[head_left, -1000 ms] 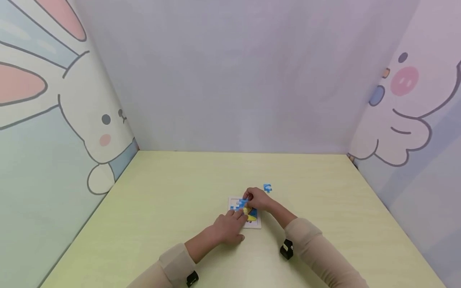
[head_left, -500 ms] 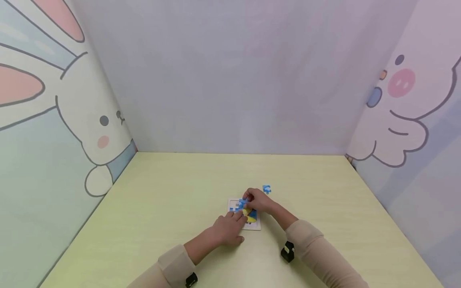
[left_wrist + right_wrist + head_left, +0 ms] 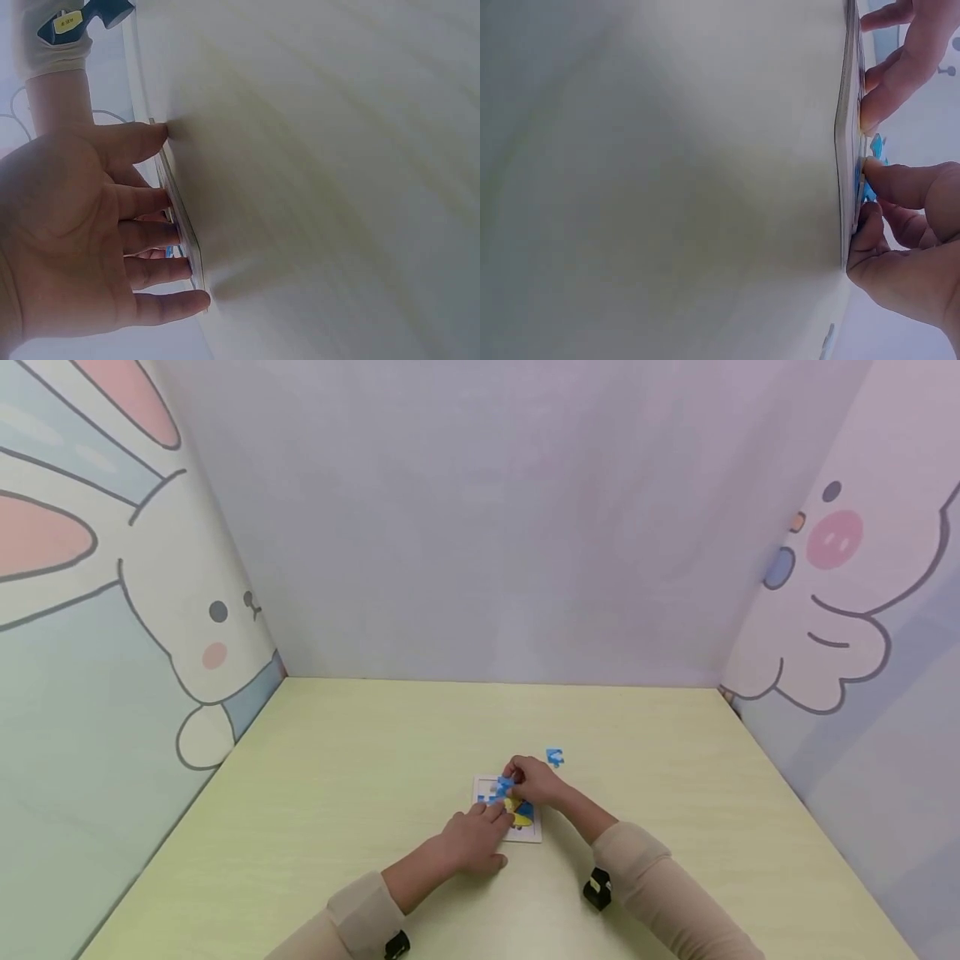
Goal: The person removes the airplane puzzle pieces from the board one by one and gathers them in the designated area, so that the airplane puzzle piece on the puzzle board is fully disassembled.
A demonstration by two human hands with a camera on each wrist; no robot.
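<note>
A small jigsaw puzzle board point(image 3: 531, 838) with a pale frame lies on the table in the head view, its picture partly filled with blue and yellow pieces. My left hand point(image 3: 474, 840) rests on its near left part, fingers spread and fairly straight. At the upper right of the board my right hand point(image 3: 534, 780) pinches a blue puzzle piece point(image 3: 869, 192) between thumb and fingers, low over the board. The fingers hide much of that piece. Beyond the right hand lies a loose blue and white puzzle piece point(image 3: 554, 757).
The pale yellow table point(image 3: 390, 735) stretches around the board on all sides. A grey back wall point(image 3: 495, 527) and side walls with a cartoon rabbit point(image 3: 187, 610) and pig point(image 3: 836, 539) enclose it. Black wrist cameras point(image 3: 597, 889) hang under the sleeves.
The head view has shifted slightly. Both hands stay in nearly the same place on the board, the right fingers making at most a small movement at the blue piece.
</note>
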